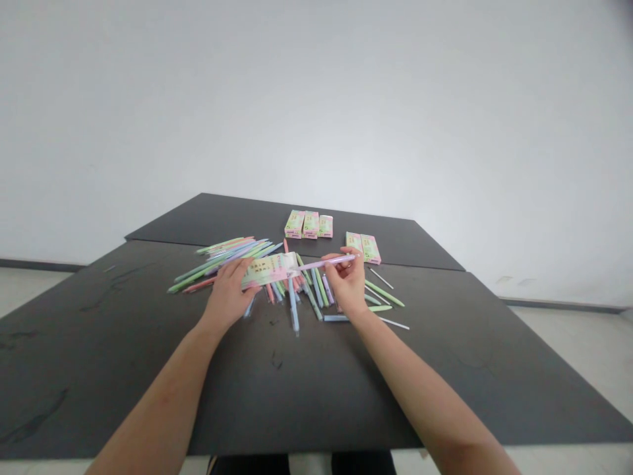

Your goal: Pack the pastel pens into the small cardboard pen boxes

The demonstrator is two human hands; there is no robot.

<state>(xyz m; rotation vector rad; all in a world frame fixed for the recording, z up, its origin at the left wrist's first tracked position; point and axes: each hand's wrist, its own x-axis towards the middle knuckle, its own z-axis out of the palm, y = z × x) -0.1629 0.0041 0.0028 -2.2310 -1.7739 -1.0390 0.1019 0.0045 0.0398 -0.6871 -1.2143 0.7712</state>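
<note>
My left hand [228, 293] grips a small pink and green printed box [267, 269] by its left end, above the heap of pens. The box lies on its side, and its right end looks open with pale flaps. In my right hand [347, 280] is a purple pen [326, 262], pinched between thumb and fingers. Its left tip is at the box's open end; whether the tip is inside I cannot tell. Beneath and around both hands lie many loose pens in pastel colours, among them a blue pen [293, 307] pointing towards me.
Three matching boxes [310, 224] stand side by side at the back of the dark table [306, 389]. Two more boxes [363, 247] are beyond my right hand. Green pens [384, 293] and thin white sticks [394, 324] lie at the right; a larger pen pile [217, 260] spreads left.
</note>
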